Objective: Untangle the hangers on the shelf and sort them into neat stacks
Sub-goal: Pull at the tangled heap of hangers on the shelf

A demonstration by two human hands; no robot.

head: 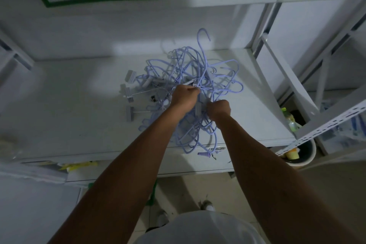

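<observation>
Both hands are buried in the hangers (198,73), a knotted heap of thin lilac wire loops sitting right of centre on the smooth white shelf (69,105), spilling just over its front edge. The left hand (184,96) pinches a wire near the heap's middle, fingertips tight together. The right hand (219,108), just beside it, is balled into a fist around several strands. One hook (198,35) curls up above the tangle at the back. Blocky grey clips (129,87) on straight metal bars fan out along the heap's left side. A round bin (303,152) stands low to the right.
</observation>
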